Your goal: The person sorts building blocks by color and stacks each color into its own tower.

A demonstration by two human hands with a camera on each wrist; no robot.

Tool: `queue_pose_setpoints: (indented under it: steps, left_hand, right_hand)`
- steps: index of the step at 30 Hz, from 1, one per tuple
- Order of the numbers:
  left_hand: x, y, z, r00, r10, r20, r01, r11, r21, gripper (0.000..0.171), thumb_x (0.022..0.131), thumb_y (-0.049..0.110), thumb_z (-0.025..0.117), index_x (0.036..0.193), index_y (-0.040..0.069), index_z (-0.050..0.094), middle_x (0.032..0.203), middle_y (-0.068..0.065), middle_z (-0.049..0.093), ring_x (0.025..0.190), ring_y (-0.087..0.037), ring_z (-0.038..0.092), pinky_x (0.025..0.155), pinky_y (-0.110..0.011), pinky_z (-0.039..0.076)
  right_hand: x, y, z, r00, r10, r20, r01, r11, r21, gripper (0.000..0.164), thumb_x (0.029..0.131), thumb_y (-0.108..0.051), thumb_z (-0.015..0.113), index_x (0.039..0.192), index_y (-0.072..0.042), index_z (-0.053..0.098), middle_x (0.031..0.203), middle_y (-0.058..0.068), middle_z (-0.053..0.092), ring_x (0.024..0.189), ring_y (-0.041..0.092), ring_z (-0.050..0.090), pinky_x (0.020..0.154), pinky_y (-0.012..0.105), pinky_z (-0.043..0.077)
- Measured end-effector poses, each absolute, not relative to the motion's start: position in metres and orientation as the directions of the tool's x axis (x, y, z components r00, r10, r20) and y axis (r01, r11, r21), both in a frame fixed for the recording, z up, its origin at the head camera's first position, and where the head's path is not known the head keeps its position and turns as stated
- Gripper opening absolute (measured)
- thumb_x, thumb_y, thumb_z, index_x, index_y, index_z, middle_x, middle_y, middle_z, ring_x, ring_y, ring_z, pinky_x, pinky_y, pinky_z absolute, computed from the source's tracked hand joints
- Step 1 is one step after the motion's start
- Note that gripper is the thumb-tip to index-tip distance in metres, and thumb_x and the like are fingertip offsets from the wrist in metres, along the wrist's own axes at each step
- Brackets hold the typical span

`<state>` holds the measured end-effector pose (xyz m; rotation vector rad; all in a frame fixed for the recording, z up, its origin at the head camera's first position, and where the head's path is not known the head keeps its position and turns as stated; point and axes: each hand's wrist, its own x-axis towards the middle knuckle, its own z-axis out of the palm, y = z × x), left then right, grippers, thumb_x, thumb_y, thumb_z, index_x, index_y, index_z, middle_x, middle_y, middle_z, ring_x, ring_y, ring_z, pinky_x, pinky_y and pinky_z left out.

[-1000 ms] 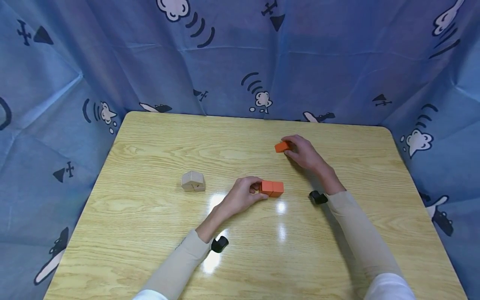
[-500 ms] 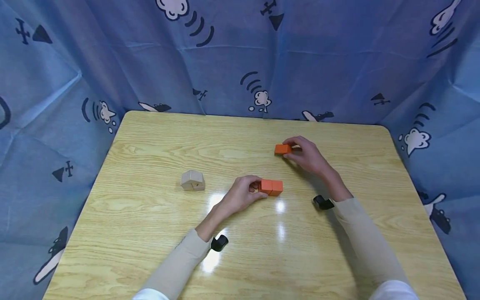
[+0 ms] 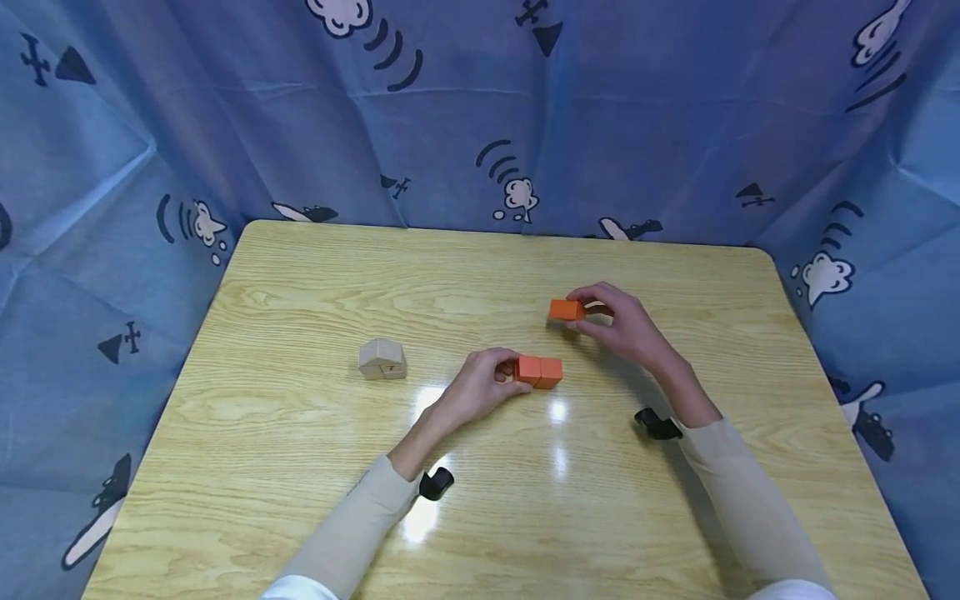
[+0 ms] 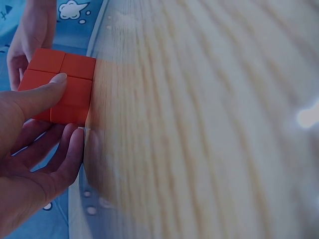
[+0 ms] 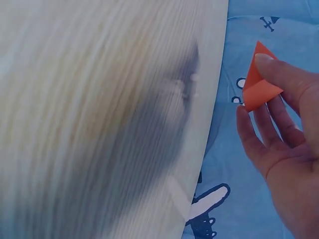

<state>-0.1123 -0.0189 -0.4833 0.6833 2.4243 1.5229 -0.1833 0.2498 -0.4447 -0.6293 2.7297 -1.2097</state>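
Note:
With thumb and fingers my left hand (image 3: 480, 387) holds a group of several red cubes (image 3: 540, 372) standing at mid-table. In the left wrist view the red cubes (image 4: 72, 97) form a square face with seams across it, the thumb pressing on that face. Farther back and to the right, my right hand (image 3: 618, 323) pinches an orange block (image 3: 566, 310) above the tabletop, apart from the cubes. The right wrist view shows this orange block (image 5: 260, 84) as triangular, with a pointed top, between the thumb and fingertips. Fingers hide part of both.
Left of the hands stands a small pale wooden house-shaped block (image 3: 382, 359), with seams and a small mark. The wooden table (image 3: 300, 467) has rounded far corners. A blue printed curtain (image 3: 450, 125) encloses its back and sides.
My right hand has come nearer to me with the orange block, closer to the red cubes. The block has turned a little. My left hand keeps its hold in place.

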Motion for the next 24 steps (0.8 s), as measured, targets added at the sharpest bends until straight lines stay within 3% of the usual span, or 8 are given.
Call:
queue_pose_setpoints:
  steps: [6,14,21,24]
  left_hand:
    - [-0.112,-0.020,-0.482,-0.876,0.477,0.068,0.267,0.365,0.892,0.031,0.087,0.007,0.084,0.114,-0.004,0.072,0.099,-0.010,0.071,0.084,-0.016,0.064,0.074,-0.019,0.054]
    - [-0.112,-0.020,-0.483,-0.878,0.475,0.062,0.262,0.366,0.893,0.032,0.087,0.008,0.084,0.114,-0.003,0.072,0.100,-0.010,0.071,0.085,-0.015,0.064,0.074,-0.019,0.054]
    - [-0.112,-0.019,-0.484,-0.879,0.473,0.053,0.244,0.353,0.903,0.032,0.087,0.008,0.083,0.115,-0.003,0.072,0.103,-0.011,0.071,0.087,-0.014,0.065,0.075,-0.019,0.055]
    - [-0.113,-0.019,-0.484,-0.876,0.479,0.051,0.239,0.339,0.910,0.032,0.088,0.007,0.083,0.116,-0.003,0.071,0.104,-0.012,0.072,0.089,-0.015,0.067,0.076,-0.018,0.056]
  right_hand:
    - [-0.170,0.248,-0.439,-0.891,-0.435,0.131,-0.382,0.563,-0.733,0.040,0.090,0.000,0.078,0.128,-0.007,0.067,0.124,0.009,0.063,0.114,0.027,0.062,0.099,0.052,0.053]
    - [-0.154,0.246,-0.433,-0.864,-0.471,0.177,-0.433,0.517,-0.738,0.043,0.087,0.003,0.080,0.126,-0.012,0.069,0.121,0.002,0.065,0.111,0.017,0.063,0.097,0.039,0.055]
    - [-0.141,0.240,-0.429,-0.820,-0.528,0.221,-0.492,0.451,-0.745,0.046,0.085,0.003,0.082,0.127,-0.010,0.068,0.122,0.005,0.066,0.110,0.019,0.063,0.094,0.044,0.056]
    - [-0.138,0.237,-0.430,-0.808,-0.543,0.230,-0.505,0.437,-0.744,0.046,0.083,0.001,0.084,0.126,-0.010,0.069,0.120,0.005,0.067,0.108,0.018,0.063,0.093,0.038,0.057]
